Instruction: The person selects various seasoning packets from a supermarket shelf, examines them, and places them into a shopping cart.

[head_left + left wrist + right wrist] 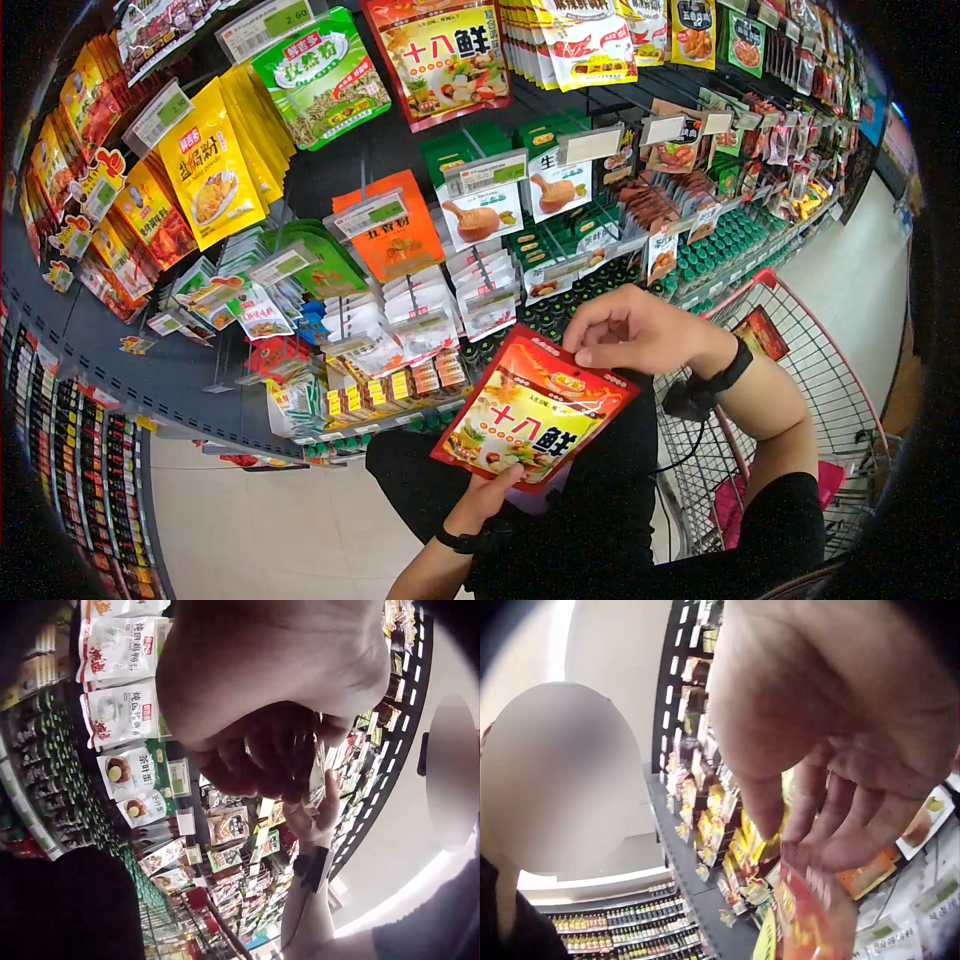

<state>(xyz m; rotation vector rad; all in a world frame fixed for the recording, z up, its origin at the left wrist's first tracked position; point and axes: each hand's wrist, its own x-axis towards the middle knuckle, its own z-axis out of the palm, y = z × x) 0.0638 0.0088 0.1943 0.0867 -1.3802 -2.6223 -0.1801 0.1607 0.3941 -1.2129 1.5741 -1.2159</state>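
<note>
A red and yellow seasoning packet is held upright, its printed front turned up toward the head view. My left hand grips its bottom edge, thumb over the front and the other fingers hidden behind. At the top edge, my right hand pinches the packet between thumb and index finger. The right wrist view shows the red packet below that hand's fingertips. From the left wrist, the packet is seen almost edge-on, mostly behind the left hand. A similar red and yellow packet hangs on the rack above.
Hanging seasoning packets line the rack, among them an orange packet and a yellow packet. Green-capped jars stand low on the right. A wire shopping cart is close by my right arm. Bottle shelves stand far left.
</note>
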